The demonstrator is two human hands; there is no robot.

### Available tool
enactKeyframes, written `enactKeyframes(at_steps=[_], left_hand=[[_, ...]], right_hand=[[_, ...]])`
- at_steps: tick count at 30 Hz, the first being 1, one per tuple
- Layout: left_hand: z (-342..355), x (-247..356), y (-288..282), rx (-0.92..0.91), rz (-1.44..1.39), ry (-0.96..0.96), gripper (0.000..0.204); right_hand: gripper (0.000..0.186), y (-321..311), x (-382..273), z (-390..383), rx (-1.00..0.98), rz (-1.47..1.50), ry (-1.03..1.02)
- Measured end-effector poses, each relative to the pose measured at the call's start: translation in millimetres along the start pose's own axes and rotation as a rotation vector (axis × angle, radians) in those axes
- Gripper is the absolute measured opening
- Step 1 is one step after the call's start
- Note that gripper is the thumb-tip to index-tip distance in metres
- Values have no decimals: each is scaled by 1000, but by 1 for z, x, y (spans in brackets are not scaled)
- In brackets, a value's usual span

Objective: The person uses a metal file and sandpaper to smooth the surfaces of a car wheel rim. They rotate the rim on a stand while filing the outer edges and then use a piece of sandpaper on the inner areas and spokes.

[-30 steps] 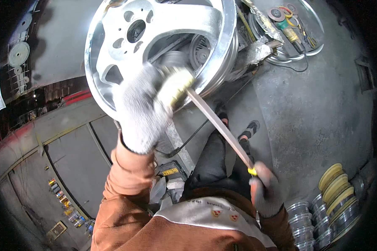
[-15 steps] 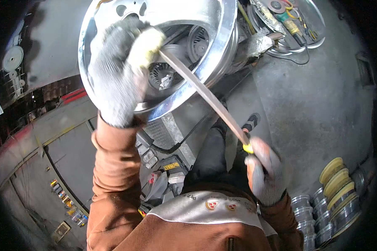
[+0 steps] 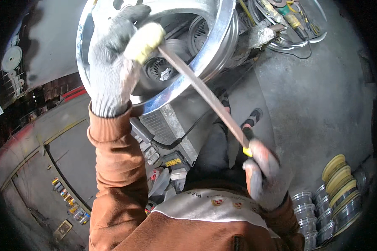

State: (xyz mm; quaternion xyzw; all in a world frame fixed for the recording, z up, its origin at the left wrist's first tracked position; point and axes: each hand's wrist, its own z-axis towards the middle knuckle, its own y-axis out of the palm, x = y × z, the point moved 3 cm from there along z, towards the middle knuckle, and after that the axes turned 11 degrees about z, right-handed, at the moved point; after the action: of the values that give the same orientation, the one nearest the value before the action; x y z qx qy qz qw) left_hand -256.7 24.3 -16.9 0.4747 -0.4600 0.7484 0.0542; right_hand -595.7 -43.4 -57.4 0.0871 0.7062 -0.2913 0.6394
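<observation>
A large shiny wheel rim (image 3: pixel 161 101) is tilted in front of me at the upper middle. My left hand (image 3: pixel 113 54), in a grey work glove, is over its left side with the fingers bent. A pale yellow wrapped piece (image 3: pixel 145 42) sits at its thumb side; whether it covers the thumb is unclear. Under this piece lies the far end of a long, flat, brownish file (image 3: pixel 205 96), which crosses the rim's near lip. My right hand (image 3: pixel 266 175), also gloved, is closed round the yellow-ended handle at lower right.
Smaller wheels (image 3: pixel 161 69) show through the rim's opening. An angle grinder (image 3: pixel 295 25) lies in another rim at upper right, its cable trailing down. Stacked rims (image 3: pixel 343 192) stand at lower right. A power-tool case (image 3: pixel 174 161) and plastic bags (image 3: pixel 158 182) sit by my legs.
My left hand and the file's far end have shifted slightly up and left. My right hand is a little lower, still round the handle. The rim appears slightly higher in view.
</observation>
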Motion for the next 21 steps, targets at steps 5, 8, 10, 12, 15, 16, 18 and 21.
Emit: enactKeyframes(at_steps=[5, 8, 10, 12, 15, 16, 18, 21], left_hand=[[-9, 18, 3, -128, 256, 101, 25], [2, 11, 4, 135, 289, 65, 27], [7, 6, 1, 236, 212, -80, 24], [3, 1, 5, 198, 80, -50, 23], [-8, 4, -9, -156, 231, 59, 19], [-9, 11, -9, -162, 348, 202, 19], [-7, 18, 2, -134, 536, 501, 19], [-4, 2, 1, 66, 112, -53, 32]], right_hand=[[44, -3, -2, -21, 10, -43, -106], [44, 7, -5, 20, -13, -37, -129], [44, 11, -9, 43, 0, -55, -138], [44, 14, -9, 39, 15, -79, -142], [46, 5, -8, -11, 30, -70, -81], [44, 4, -8, -21, 0, -13, -61], [42, 3, -8, -22, -23, 18, -23], [33, 15, -10, 16, 120, 27, -78]])
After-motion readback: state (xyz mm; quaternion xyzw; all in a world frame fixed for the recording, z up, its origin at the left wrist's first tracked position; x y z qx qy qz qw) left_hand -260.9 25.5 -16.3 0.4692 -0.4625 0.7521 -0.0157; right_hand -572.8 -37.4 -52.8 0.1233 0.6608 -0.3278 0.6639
